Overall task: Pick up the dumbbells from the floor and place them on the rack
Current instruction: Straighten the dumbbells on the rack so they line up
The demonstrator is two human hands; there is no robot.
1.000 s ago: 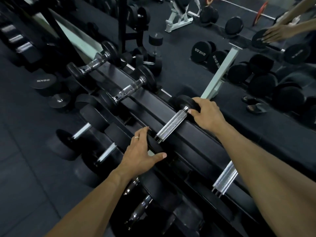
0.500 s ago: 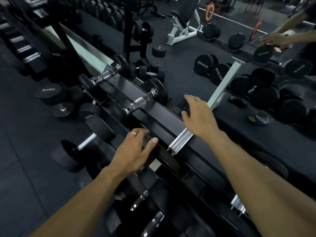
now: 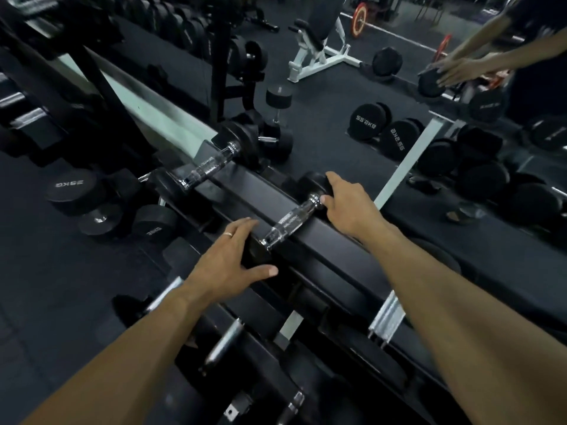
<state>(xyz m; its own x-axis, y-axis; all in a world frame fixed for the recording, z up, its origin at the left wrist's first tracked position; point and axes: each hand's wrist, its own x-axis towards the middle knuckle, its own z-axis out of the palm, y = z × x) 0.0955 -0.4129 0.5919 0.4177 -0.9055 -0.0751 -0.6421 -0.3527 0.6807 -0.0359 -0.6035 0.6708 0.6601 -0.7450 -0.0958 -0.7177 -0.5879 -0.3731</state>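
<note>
A black dumbbell with a knurled chrome handle [image 3: 288,220] lies across the top rail of the black rack [image 3: 334,240]. My left hand [image 3: 233,259] cups its near head, fingers spread over it and thumb stretched to the right. My right hand [image 3: 346,207] holds its far head [image 3: 308,182], fingertips on the rubber by the end of the handle. The near head is mostly hidden under my left palm.
A second chrome-handled dumbbell [image 3: 208,165] rests on the same rail to the left. Lower tiers hold more dumbbells [image 3: 224,342]. Heavy ones, one marked 35KG [image 3: 72,188], stand on the floor at left. A mirror behind the rack reflects a white bench [image 3: 319,53].
My right hand has slid off the chrome handle onto the far head. My left hand stays on the near head. The view has shifted a little.
</note>
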